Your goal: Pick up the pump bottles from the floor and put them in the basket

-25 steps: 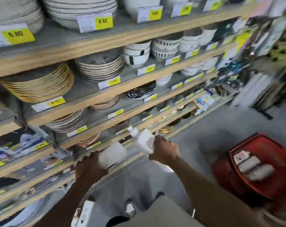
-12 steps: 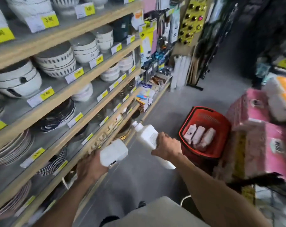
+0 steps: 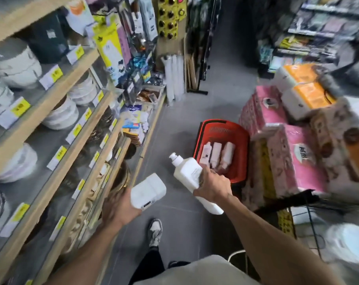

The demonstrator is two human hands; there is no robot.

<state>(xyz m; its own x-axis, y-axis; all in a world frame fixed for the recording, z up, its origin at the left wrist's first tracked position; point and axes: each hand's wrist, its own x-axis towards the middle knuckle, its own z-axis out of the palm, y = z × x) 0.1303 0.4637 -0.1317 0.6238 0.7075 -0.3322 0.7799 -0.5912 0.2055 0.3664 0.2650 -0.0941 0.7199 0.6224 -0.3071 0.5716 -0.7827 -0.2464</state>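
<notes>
A person's right hand (image 3: 212,187) grips a white plastic pump bottle (image 3: 188,173) around its middle, nozzle pointing away. The left hand (image 3: 121,204) clasps a second white plastic bottle (image 3: 148,190), base end showing. Just beyond the right hand, a red plastic shopping basket (image 3: 240,159) sits on the grey tiled floor (image 3: 180,112), three pale bottles (image 3: 216,155) lying side by side inside.

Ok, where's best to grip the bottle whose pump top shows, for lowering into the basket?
Grip the pump bottle round its broad middle, from above, as the right hand does: it lies tilted, pump end away, and the neck looks too narrow to hold.
</notes>
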